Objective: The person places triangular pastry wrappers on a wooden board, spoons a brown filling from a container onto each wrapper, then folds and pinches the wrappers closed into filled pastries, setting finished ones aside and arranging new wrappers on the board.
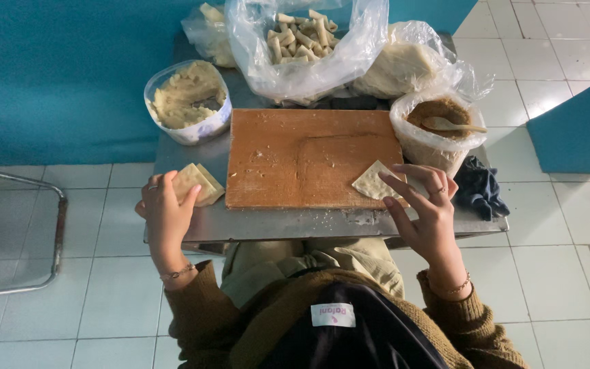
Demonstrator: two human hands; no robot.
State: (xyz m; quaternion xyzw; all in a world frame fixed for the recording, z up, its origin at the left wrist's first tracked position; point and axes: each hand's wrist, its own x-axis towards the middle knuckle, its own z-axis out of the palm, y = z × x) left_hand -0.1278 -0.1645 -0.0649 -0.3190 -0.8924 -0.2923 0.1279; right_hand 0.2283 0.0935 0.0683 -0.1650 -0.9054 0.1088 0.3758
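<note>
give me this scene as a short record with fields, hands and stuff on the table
left hand: left hand rests on a stack of dough sheets at the table's left edge
right hand: right hand, fingers spread, touches a single dough sheet
work surface: wooden board on a metal table
left tub: pale filling
right tub: brown filling with a spoon
bag behind: rolled pieces
right edge: dark cloth
</note>
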